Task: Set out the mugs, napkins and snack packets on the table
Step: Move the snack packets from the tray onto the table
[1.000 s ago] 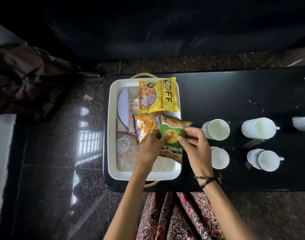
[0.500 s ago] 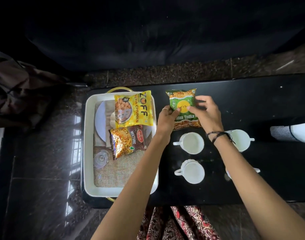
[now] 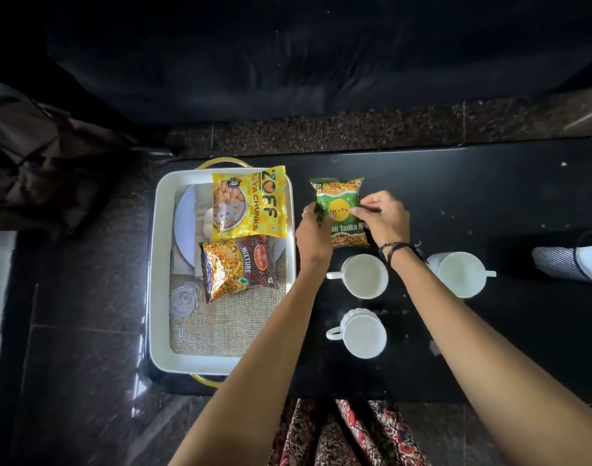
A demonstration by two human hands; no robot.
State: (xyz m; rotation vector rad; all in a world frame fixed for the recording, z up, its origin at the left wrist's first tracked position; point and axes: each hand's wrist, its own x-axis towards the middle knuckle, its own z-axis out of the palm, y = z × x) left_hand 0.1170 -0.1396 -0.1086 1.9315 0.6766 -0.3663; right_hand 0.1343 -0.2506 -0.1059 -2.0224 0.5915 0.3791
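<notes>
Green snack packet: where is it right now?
Head view: the green snack packet lies on the black table, right of the white tray, just beyond the nearest white mug, held between both hands.

You are looking down on a glossy black low table (image 3: 489,196) standing on a dark speckled stone floor (image 3: 69,331) whose polish mirrors a bright window. Beyond the table a dark sofa (image 3: 287,55) fills the far side, and a crumpled brown cloth (image 3: 35,163) lies at your left.

Dim scene, window glare on glossy floor (image 3: 86,331), wide-angle edge distortion.
</notes>
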